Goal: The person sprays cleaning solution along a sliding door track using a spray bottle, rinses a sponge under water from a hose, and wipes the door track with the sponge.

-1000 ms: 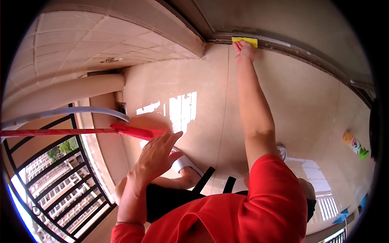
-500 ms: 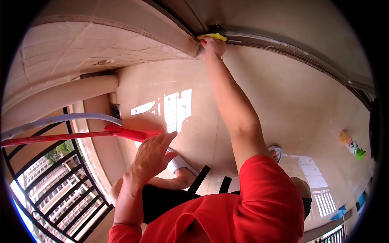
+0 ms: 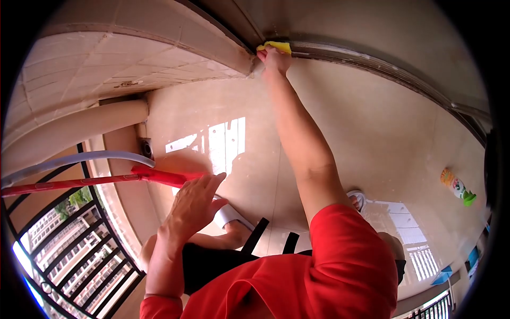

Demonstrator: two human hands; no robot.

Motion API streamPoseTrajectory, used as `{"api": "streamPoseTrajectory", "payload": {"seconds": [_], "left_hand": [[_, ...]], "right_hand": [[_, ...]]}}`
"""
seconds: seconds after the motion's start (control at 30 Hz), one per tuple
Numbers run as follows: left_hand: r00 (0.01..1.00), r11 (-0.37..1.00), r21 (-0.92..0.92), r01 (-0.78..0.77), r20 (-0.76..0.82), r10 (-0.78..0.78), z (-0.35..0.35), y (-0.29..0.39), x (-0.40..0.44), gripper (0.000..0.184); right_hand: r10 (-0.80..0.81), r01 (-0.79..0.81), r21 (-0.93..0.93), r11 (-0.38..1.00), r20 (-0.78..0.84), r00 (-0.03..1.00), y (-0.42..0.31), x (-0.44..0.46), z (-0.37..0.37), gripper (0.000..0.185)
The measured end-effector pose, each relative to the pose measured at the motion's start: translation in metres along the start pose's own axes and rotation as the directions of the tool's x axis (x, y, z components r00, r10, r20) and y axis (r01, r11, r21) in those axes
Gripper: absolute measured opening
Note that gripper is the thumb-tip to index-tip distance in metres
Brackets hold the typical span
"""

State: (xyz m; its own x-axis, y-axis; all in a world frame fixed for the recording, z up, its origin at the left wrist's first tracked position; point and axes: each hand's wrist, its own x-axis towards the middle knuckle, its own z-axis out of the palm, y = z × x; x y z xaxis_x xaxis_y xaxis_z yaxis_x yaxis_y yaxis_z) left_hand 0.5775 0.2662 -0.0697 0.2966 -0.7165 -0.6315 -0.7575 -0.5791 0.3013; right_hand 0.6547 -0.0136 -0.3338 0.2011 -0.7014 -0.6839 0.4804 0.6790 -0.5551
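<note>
At the end of the stretched arm, my right hand grips a yellow cloth or sponge and presses it into the left corner of the dark door track. My left hand is raised at the lower left, fingers extended and thumb apart, with nothing in it. Just beyond its fingertips lies the red head of a long-handled red tool; the hand overlaps it in view, and whether they touch I cannot tell.
A bottle with a green cap lies on the tiled floor at the right. A pale hose, a thick pipe and a black railing are at the left. The tiled wall rises at upper left.
My right hand has slid the yellow piece leftward along the track into the corner. My left hand keeps its pose, while the whole view has shifted slightly.
</note>
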Motion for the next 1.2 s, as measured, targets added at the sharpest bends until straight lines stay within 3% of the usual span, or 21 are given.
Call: {"api": "streamPoseTrajectory", "payload": {"seconds": [0.03,0.1,0.2,0.27,0.33,0.4,0.47,0.53,0.63,0.7,0.8,0.9,1.0,1.13,1.2], "left_hand": [[0.999,0.999,-0.014,-0.028,-0.027,0.028,-0.001,0.002,0.001,0.048],[0.993,0.996,-0.038,-0.085,-0.085,0.081,-0.004,0.006,0.004,0.046],[0.993,0.996,-0.025,-0.087,-0.084,0.085,-0.002,0.003,0.000,0.046],[0.992,0.996,-0.013,-0.083,-0.098,0.081,0.002,-0.002,-0.004,0.047],[0.997,0.998,-0.014,-0.053,-0.059,0.053,0.006,-0.003,-0.005,0.048],[0.999,1.000,-0.020,0.002,0.034,-0.001,0.007,0.000,-0.003,0.050],[0.999,1.000,0.013,-0.004,0.041,0.004,0.005,0.000,0.001,0.050],[0.999,0.999,0.026,-0.040,0.004,0.040,0.005,0.004,0.006,0.048],[0.989,0.993,0.016,-0.119,-0.082,0.120,-0.003,0.011,0.013,0.045],[0.990,0.993,0.021,-0.112,-0.084,0.114,-0.004,0.010,0.011,0.046],[0.990,0.995,-0.005,-0.103,-0.095,0.102,-0.002,0.008,0.001,0.049],[0.997,0.995,-0.078,-0.061,-0.044,0.058,-0.006,0.010,-0.004,0.052],[0.991,0.994,-0.049,-0.096,-0.102,0.091,0.004,0.016,0.014,0.047],[0.913,0.963,0.126,-0.238,-0.309,0.266,-0.037,0.069,0.059,0.038],[0.820,0.892,0.363,-0.270,-0.399,0.411,-0.073,0.090,0.096,0.034]], "right_hand": [[0.052,-0.052,0.024,0.998,-0.011,0.999,-0.006,-0.004,0.002,0.023],[-0.072,0.072,0.080,0.994,-0.005,0.997,-0.027,0.014,-0.022,0.023],[-0.358,0.373,0.084,0.924,-0.153,0.921,-0.082,0.035,-0.065,0.021],[-0.433,0.474,0.076,0.877,-0.300,0.850,-0.114,0.053,-0.087,0.017],[-0.471,0.511,0.043,0.859,-0.329,0.819,-0.118,0.053,-0.085,0.018],[-0.416,0.460,0.071,0.885,-0.319,0.851,-0.090,0.043,-0.066,0.023],[-0.375,0.386,0.052,0.921,-0.143,0.916,-0.056,0.026,-0.046,0.013],[-0.267,0.265,-0.057,0.963,-0.033,0.963,-0.041,0.011,-0.033,0.015],[-0.080,0.080,0.000,0.997,-0.007,0.997,-0.063,0.034,-0.051,0.030],[-0.172,0.171,-0.061,0.983,-0.011,0.985,-0.106,0.053,-0.085,0.016],[-0.046,0.061,-0.357,0.932,0.051,0.998,-0.172,0.066,-0.119,0.019],[0.132,-0.031,-0.694,0.720,0.092,0.987,-0.205,0.065,-0.124,0.029],[0.207,-0.126,-0.691,0.712,0.036,0.978,-0.208,0.061,-0.113,0.032],[0.140,-0.090,-0.368,0.925,0.112,0.984,-0.188,0.051,-0.118,0.027],[0.090,-0.052,-0.242,0.969,0.145,0.985,-0.177,0.059,-0.124,0.019]]}}
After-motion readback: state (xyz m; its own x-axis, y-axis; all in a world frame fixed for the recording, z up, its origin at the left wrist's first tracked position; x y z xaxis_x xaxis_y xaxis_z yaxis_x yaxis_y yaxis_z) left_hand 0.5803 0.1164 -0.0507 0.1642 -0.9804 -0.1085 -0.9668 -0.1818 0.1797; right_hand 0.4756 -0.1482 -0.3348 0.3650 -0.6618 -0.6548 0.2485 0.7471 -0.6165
